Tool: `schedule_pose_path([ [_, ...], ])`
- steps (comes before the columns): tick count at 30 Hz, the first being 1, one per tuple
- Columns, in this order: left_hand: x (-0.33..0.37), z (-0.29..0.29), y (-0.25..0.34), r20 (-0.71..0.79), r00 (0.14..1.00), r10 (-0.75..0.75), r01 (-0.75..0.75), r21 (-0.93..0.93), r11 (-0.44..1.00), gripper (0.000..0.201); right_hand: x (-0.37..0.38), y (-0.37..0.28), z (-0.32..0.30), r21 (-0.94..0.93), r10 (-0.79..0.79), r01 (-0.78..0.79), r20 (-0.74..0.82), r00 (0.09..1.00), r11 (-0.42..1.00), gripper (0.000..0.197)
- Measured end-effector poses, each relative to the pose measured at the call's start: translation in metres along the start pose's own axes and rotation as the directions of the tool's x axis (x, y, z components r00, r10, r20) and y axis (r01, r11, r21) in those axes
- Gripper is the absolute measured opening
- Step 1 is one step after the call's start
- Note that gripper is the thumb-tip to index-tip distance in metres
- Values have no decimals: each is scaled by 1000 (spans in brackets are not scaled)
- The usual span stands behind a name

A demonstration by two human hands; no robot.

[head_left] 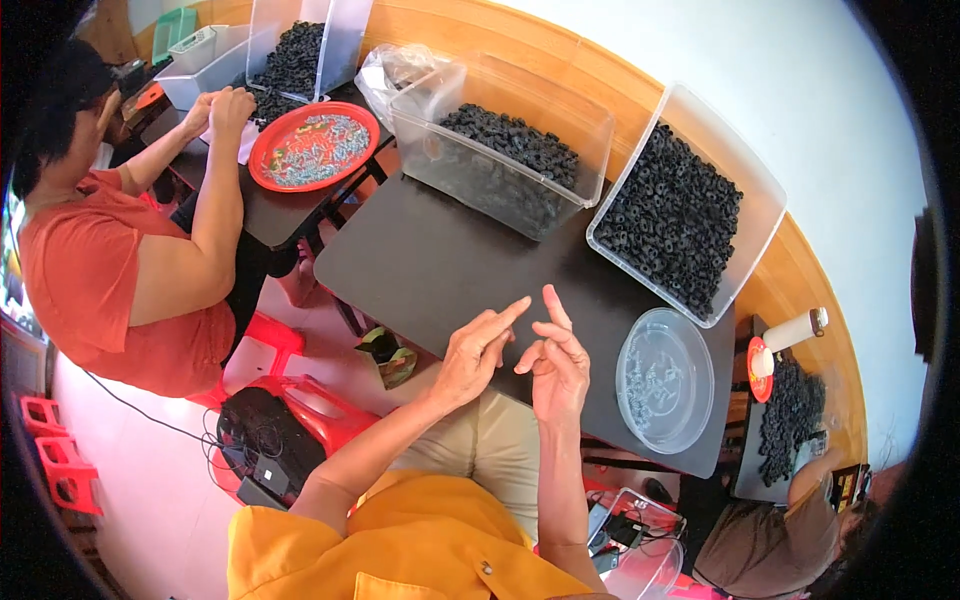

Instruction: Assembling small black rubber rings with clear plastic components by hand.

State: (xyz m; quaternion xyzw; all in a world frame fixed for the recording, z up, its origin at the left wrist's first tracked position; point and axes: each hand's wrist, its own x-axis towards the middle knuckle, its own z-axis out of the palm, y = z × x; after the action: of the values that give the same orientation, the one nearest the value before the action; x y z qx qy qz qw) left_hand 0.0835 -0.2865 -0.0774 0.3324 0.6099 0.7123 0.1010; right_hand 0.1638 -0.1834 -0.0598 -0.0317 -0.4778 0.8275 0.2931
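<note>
Both of my hands are raised above the near edge of the dark table [400, 235]. My left hand [474, 352] points up and to the right, its fingers stretched out, with nothing visible in it. A small gap away, my right hand [558, 368] has its index finger extended upward and its other fingers loosely bent apart; nothing shows in it either. Nearest to the right hand is a round clear plastic bowl [708, 385] with small clear pieces inside. Beyond the hands stand two clear plastic bins [415, 125], [765, 195] holding many small black parts.
At the left a person in a red shirt [90, 260] works beside a red tray [262, 172] of small pieces. Another person [770, 540] sits at lower right near a pile of black parts [790, 415]. Red stools [330, 410] and a black bag [262, 435] stand at left.
</note>
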Motion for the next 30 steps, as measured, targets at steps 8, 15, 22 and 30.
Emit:
schedule_pose_path([
  [8, 9, -4, 1, 233, 958, 167, -249, 387, 888, 67, -4, 1, 0, -75, 28, -32, -55, 998, 997, 23],
  [15, 6, 2, -7, 249, 950, 190, -281, 409, 868, 63, -6, 2, -11, -91, -4, -3, -78, 997, 996, 24],
  [22, 6, 6, -8, 209, 959, 191, -263, 406, 875, 62, -4, 0, -11, -180, -32, 17, -82, 996, 983, 24],
  [30, 7, 8, -6, 210, 956, 206, -280, 436, 855, 60, -4, 1, -13, -177, -38, 25, -70, 997, 984, 24],
])
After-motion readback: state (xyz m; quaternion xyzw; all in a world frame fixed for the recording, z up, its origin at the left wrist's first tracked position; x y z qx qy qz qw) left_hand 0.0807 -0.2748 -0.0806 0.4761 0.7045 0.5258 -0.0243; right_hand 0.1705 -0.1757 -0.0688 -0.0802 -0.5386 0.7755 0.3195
